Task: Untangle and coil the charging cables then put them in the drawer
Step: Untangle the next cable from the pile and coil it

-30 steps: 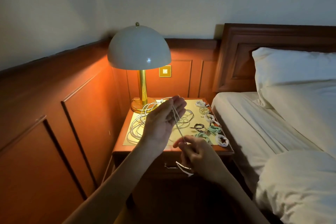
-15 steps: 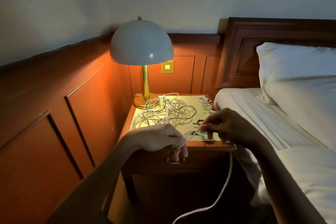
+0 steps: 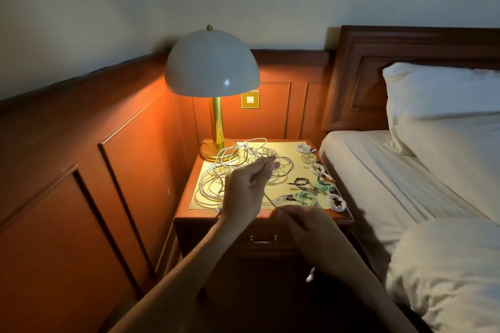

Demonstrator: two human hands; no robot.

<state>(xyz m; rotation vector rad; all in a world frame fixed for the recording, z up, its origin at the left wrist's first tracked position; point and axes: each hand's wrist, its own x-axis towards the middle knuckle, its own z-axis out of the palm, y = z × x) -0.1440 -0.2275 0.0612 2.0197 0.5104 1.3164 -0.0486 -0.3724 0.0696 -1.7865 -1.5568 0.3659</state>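
A tangle of white cables (image 3: 224, 170) lies on the yellow mat of the wooden nightstand (image 3: 343, 220). My left hand (image 3: 243, 194) is raised over the tangle and holds a thin white cable (image 3: 269, 200) at its fingertips. The cable runs down taut to my right hand (image 3: 300, 224), which pinches it at the nightstand's front edge. A plug end (image 3: 310, 276) hangs below my right wrist. Several coiled cables sit along the mat's right side: white ones (image 3: 335, 201), green ones (image 3: 307, 197) and a black one (image 3: 301, 182). The drawer (image 3: 262, 239) under the top is shut.
A brass lamp with a white dome shade (image 3: 212, 65) stands lit at the nightstand's back left. Wood panelling runs along the left wall. A bed with a white sheet (image 3: 392, 178) and pillows borders the nightstand on the right.
My left hand rose from the front edge to above the tangle. My right hand dropped from over the coils to the front edge. The cable is now stretched between the two hands.
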